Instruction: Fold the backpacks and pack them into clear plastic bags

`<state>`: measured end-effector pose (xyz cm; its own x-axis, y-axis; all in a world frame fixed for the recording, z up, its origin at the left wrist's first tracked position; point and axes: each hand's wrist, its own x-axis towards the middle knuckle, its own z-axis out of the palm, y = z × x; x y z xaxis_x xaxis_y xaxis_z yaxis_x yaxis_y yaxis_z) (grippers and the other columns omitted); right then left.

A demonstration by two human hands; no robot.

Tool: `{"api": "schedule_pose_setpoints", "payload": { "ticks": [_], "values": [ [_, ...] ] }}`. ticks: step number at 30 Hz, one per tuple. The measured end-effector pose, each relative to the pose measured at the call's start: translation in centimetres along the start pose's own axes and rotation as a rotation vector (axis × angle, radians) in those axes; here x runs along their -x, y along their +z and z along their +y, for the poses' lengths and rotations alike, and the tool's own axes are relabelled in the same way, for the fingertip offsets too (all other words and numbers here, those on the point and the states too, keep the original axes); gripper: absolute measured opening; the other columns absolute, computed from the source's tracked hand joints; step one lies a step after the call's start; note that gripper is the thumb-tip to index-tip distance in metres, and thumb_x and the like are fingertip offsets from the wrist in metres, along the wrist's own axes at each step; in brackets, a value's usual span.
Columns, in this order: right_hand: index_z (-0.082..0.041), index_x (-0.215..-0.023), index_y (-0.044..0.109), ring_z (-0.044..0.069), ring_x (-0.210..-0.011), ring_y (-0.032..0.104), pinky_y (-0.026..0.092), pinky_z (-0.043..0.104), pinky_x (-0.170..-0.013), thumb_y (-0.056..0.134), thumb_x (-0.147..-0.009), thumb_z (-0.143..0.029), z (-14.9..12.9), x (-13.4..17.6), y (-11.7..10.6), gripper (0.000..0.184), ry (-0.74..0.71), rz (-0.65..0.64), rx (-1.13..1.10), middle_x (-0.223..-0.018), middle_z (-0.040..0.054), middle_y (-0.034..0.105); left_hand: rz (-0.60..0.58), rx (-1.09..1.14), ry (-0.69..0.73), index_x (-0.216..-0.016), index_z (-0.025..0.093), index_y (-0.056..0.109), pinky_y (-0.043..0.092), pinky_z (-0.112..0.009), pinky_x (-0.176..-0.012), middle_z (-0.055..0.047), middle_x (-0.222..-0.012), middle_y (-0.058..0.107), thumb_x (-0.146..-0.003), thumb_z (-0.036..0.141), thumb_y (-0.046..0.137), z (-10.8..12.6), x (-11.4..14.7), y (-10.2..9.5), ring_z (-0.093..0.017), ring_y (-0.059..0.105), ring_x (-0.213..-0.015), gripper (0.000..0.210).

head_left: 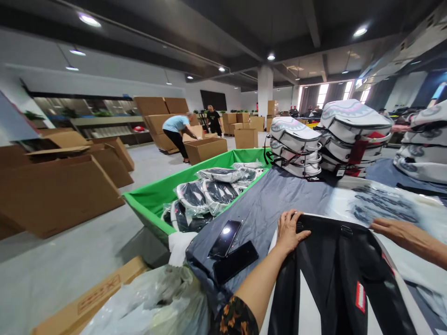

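Observation:
A black-and-white backpack [330, 260] lies in front of me, its straps and back panel facing up, with a small red label on one strap. My left hand [290, 231] grips its top left corner, fingers over the edge and thumb on the black panel. Beyond the top right corner is my right hand [394, 231], palm down with fingers stretched out, over a clear plastic bag [429, 223]. Dark printing shows on or through the plastic. Whether the right fingertips touch the bag or the backpack is hard to tell.
Two phones [226, 238] lie on the grey-covered table [279, 200]. Stacked white backpacks [295, 146] stand at its far side. A green-lined bin [146, 200] holds several bagged backpacks. Cardboard boxes [63, 190] and a plastic sack [157, 302] are left; two people [176, 125] stand farther back.

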<state>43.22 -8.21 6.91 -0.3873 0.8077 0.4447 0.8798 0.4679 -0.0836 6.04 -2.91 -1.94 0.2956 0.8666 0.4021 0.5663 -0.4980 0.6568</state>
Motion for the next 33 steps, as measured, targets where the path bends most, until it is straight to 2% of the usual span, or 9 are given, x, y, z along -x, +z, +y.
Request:
{"api": "schedule_pose_setpoints", "payload": {
  "ticks": [2,4,10,15,17,20,25,29,33],
  "values": [
    [-0.03,-0.101,0.077,0.027,-0.085,0.073,0.056,0.041,-0.072,0.041,-0.095,-0.038,-0.6,1.5,-0.5,0.037,0.032,-0.085,0.005,-0.105,0.0131,0.075,-0.009,-0.021,-0.005,-0.133,0.029,0.059,0.04,-0.052,-0.114,-0.005,-0.145,0.055,-0.077,0.037,0.086,0.2,-0.3,0.0,-0.031,0.046,-0.135,0.062],
    [-0.027,-0.119,0.071,0.032,-0.106,0.07,0.057,0.047,-0.086,0.037,-0.098,-0.045,-2.7,1.3,0.4,0.043,0.136,-0.031,0.006,-0.125,0.0162,0.07,-0.009,-0.068,0.026,-0.131,0.027,0.06,0.04,-0.054,-0.115,-0.008,-0.146,0.053,-0.076,0.034,0.086,0.6,-0.9,-0.3,-0.033,0.045,-0.136,0.061],
    [-0.021,-0.126,0.058,0.033,-0.113,0.065,0.055,0.05,-0.1,0.046,-0.095,-0.066,-10.8,0.9,6.4,0.056,0.234,0.211,0.031,-0.12,0.0169,0.067,-0.097,-0.122,0.265,-0.119,0.019,0.063,0.052,-0.044,-0.105,-0.009,-0.123,0.063,-0.083,0.025,0.081,1.4,-1.5,-2.2,-0.026,0.059,-0.119,0.041],
    [-0.019,-0.133,0.051,0.03,-0.114,0.064,0.055,0.046,-0.099,0.048,-0.101,-0.049,-13.6,5.8,9.2,0.044,0.081,0.32,0.157,-0.12,0.0151,0.066,0.053,-0.245,0.371,-0.12,0.018,0.062,0.051,-0.046,-0.105,-0.01,-0.117,0.065,-0.096,0.013,0.057,-0.3,3.8,-1.6,-0.024,0.061,-0.115,0.024],
    [-0.02,-0.135,0.05,0.028,-0.114,0.065,0.056,0.044,-0.098,0.05,-0.101,-0.045,-14.1,7.7,9.8,0.042,0.05,0.281,0.153,-0.12,0.0134,0.067,0.018,-0.313,0.394,-0.115,0.017,0.064,0.054,-0.045,-0.1,-0.01,-0.111,0.067,-0.098,0.012,0.053,-0.9,5.7,-1.4,-0.024,0.063,-0.108,0.021],
    [-0.02,-0.133,0.052,0.026,-0.112,0.066,0.057,0.041,-0.096,0.05,-0.101,-0.042,-14.4,8.6,10.3,0.039,0.105,0.118,0.093,-0.121,0.0126,0.068,-0.216,-0.419,0.308,-0.11,0.018,0.067,0.054,-0.04,-0.096,-0.009,-0.109,0.069,-0.099,0.014,0.052,-1.0,5.9,-1.3,-0.023,0.063,-0.104,0.019],
    [-0.016,-0.126,0.062,0.027,-0.112,0.065,0.051,0.042,-0.101,0.043,-0.101,-0.033,-12.1,2.8,10.5,0.036,0.327,-0.358,0.146,-0.121,0.0159,0.069,-0.459,-0.511,0.147,-0.102,0.016,0.07,0.051,-0.038,-0.098,-0.012,-0.109,0.07,-0.101,0.018,0.049,-0.2,-0.6,1.2,-0.025,0.064,-0.11,0.02],
    [-0.007,-0.127,0.061,0.03,-0.106,0.068,0.051,0.046,-0.095,0.042,-0.101,-0.025,-9.1,-3.1,11.1,0.037,0.474,-0.448,0.193,-0.113,0.0201,0.071,-0.523,-0.541,0.036,-0.111,0.011,0.069,0.047,-0.04,-0.104,-0.018,-0.119,0.071,-0.105,0.024,0.04,1.3,-5.6,2.2,-0.028,0.063,-0.12,0.032],
    [-0.012,-0.131,0.059,0.027,-0.113,0.064,0.05,0.05,-0.098,0.053,-0.102,-0.036,-9.7,-5.4,11.8,0.038,0.582,-0.433,0.236,-0.124,0.0147,0.066,-0.592,-0.508,0.012,-0.14,0.011,0.056,0.045,-0.041,-0.108,-0.021,-0.139,0.063,-0.105,0.058,0.031,3.8,-4.8,1.1,-0.032,0.057,-0.133,0.064]
  ]
}}
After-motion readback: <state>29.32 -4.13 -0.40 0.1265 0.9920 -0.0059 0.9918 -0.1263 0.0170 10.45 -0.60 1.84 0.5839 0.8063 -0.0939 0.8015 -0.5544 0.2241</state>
